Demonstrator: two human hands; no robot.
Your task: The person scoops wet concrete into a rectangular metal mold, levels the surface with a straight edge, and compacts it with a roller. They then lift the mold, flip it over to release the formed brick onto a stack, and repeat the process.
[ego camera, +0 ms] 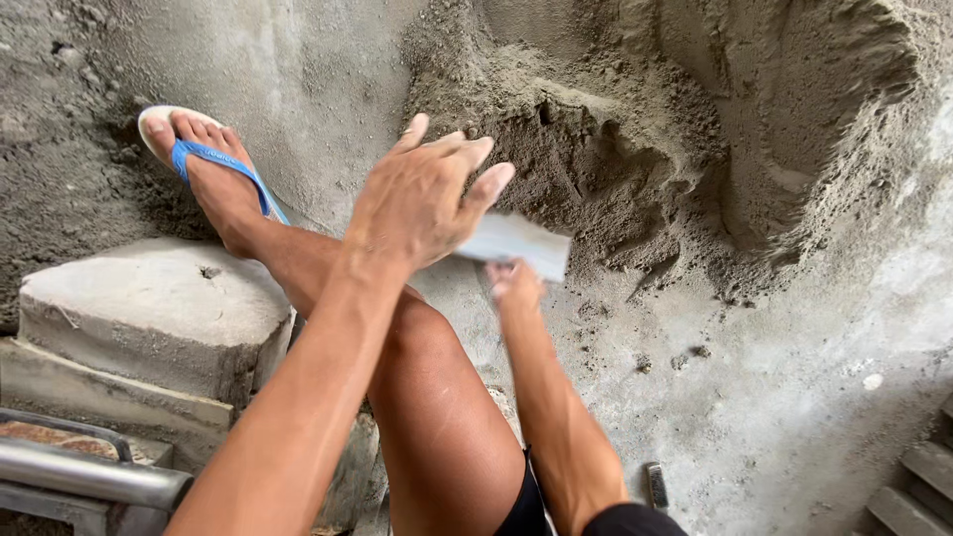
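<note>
Head | left hand (422, 199) open, empty | right hand (514, 283) gripping pale card (516, 243) | sand pile (635, 149)

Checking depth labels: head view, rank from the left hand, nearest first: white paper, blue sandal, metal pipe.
1. White paper: just right of the left hand, by its fingertips.
2. Blue sandal: on the foot, to the left.
3. Metal pipe: bottom-left corner.

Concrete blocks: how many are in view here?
1 for certain: a large grey concrete block at lower left, beside the person's leg, resting on a flat slab. Stepped grey edges at the bottom right corner may be more blocks; too cropped to tell.
</note>
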